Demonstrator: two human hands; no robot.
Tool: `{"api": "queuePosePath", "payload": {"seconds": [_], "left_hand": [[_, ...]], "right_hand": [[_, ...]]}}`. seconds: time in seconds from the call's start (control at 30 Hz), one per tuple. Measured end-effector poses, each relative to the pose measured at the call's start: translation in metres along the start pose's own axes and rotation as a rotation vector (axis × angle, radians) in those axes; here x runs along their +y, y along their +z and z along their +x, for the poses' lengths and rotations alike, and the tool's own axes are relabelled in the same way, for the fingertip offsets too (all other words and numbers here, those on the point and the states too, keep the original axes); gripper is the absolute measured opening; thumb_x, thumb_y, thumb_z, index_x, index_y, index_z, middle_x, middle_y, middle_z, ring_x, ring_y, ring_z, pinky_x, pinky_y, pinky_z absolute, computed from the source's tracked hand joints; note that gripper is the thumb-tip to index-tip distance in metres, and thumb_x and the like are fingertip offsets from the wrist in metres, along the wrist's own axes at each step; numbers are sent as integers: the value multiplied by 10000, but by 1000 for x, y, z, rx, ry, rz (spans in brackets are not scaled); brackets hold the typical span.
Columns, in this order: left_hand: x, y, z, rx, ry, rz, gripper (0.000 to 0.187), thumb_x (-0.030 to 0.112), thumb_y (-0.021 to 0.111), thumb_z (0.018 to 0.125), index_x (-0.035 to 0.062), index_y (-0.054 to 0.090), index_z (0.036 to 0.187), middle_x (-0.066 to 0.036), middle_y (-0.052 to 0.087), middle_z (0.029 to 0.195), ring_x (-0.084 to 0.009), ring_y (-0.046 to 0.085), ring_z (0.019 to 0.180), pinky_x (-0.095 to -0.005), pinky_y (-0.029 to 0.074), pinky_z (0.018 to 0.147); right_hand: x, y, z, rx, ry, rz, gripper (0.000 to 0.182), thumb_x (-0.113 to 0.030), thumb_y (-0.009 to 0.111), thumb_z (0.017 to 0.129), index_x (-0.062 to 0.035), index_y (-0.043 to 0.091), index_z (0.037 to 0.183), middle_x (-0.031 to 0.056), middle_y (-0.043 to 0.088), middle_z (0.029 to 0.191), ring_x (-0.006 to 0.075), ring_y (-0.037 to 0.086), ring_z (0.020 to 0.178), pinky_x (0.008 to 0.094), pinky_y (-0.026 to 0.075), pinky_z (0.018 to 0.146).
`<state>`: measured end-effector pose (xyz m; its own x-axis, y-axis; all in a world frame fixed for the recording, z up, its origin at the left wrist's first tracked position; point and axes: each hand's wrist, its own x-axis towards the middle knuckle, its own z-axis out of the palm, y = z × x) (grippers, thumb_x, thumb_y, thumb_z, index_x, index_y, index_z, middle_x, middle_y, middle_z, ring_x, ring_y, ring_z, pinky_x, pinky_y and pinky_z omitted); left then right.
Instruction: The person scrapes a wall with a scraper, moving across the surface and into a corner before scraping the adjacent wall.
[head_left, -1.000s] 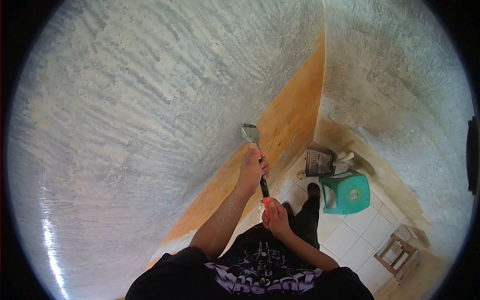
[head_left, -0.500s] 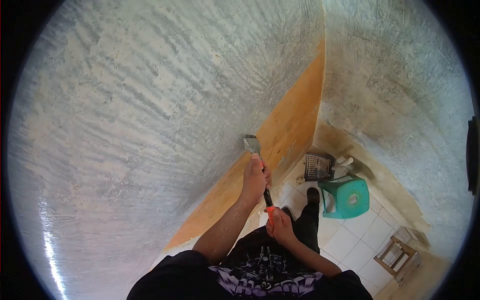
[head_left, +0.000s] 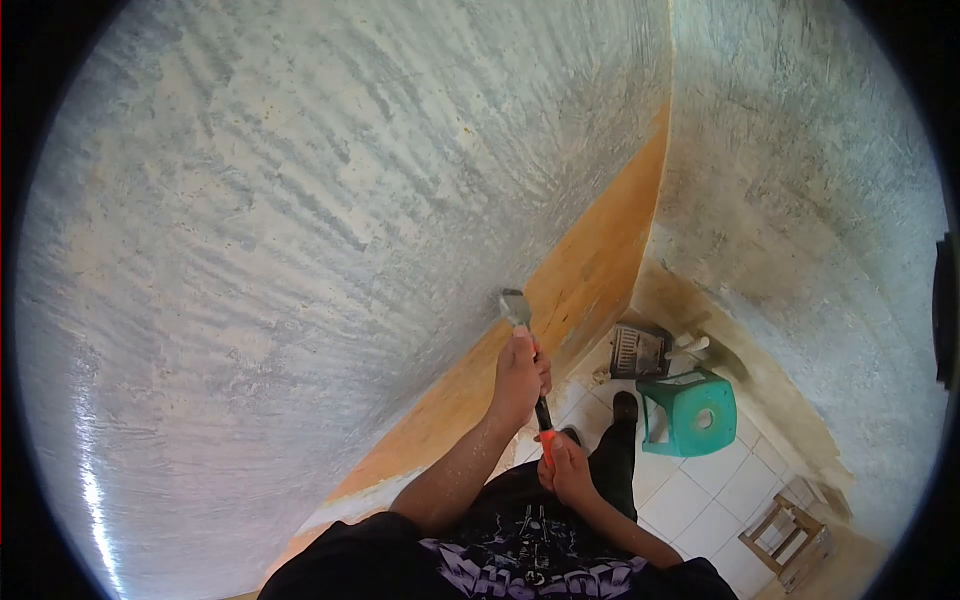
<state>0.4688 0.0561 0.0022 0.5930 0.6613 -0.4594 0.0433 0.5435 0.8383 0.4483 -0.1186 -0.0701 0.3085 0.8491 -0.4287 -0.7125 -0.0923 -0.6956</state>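
Note:
My left hand (head_left: pixel 520 375) is wrapped round the upper part of a long-handled scraper (head_left: pixel 543 412), just below its metal head. Lower down, my right hand (head_left: pixel 565 470) grips the orange end of the same handle. The scraper's flat blade (head_left: pixel 515 307) is at the grey, streaked wall (head_left: pixel 300 230), near the border with the orange painted band (head_left: pixel 600 240). Whether the blade edge touches the surface is hard to tell.
A second grey wall (head_left: pixel 790 180) meets the first at a corner. On the tiled floor (head_left: pixel 690 500) stand a green plastic stool (head_left: pixel 690 415), a dark slatted crate (head_left: pixel 638 350) and a small wooden stool (head_left: pixel 785 540). My shoe (head_left: pixel 625 407) shows beside the green stool.
Both hands and the scraper have shifted slightly right and down in the view, with the blade now closer to the orange band. The camera view has also moved a little.

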Motion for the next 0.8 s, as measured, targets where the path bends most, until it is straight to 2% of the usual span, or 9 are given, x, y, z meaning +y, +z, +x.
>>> {"api": "queuePosePath", "payload": {"seconds": [0.23,0.63,0.8], "left_hand": [[2,9,5,-10,37,19,428,535,359,1029,121,415,931,10,371,628,-91,336,475,-263,322,449],[5,6,0,-3,-28,-28,420,521,364,1031,118,416,923,12,368,610,-96,351,466,-263,319,438],[4,12,10,-34,30,3,426,528,365,1029,120,416,920,13,364,606,-92,347,463,-261,323,437]], "right_hand": [[-3,0,0,24,-15,2,444,-426,363,1059,-42,554,1173,5,446,565,79,387,425,240,339,413],[-9,1,-4,22,7,5,452,-429,368,1057,-36,560,1170,3,448,571,80,396,432,241,343,415],[-9,-4,1,46,17,15,456,-434,367,1056,-39,559,1176,-1,441,575,81,389,432,245,339,413]]}}
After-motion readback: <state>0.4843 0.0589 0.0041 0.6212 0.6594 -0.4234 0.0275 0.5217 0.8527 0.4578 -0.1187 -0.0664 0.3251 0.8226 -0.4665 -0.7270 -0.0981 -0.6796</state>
